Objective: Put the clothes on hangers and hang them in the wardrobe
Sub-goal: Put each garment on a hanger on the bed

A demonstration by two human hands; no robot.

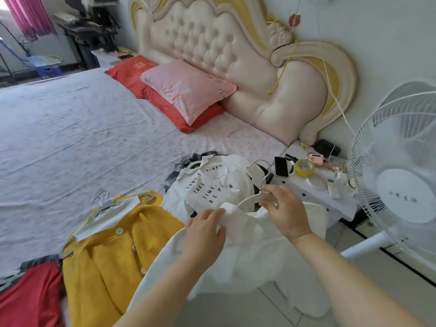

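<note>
1. Left hand, lower centre: grips a fold of the white garment. The fingertips are sunk in the cloth, so how far they wrap cannot be told.
2. Right hand: pinches the white hanger near its neck. One hanger arm is hidden behind the hand and the other runs under the garment. The metal hook stands clear above.
3. The garment drapes off the bed edge over the tiled floor. Its lower edge is blurred and its type cannot be told.
4. Printed white shirt lies on the bed just behind the hands, its lettering partly folded away. A dark plaid garment beneath it is mostly covered.
5. Yellow cardigan, lower left, is on a grey hanger. A red garment is cut off by the lower-left corner.
6. Bed: pale patterned sheet, wrinkled. A pink pillow lies on red pillows against a cream tufted headboard.
7. Bench, right of the bed, carries a phone and a yellow tape roll. The smaller items on it are too blurred to name.
8. White fan is cut off by the right edge. Pink curtain, upper left.
</note>
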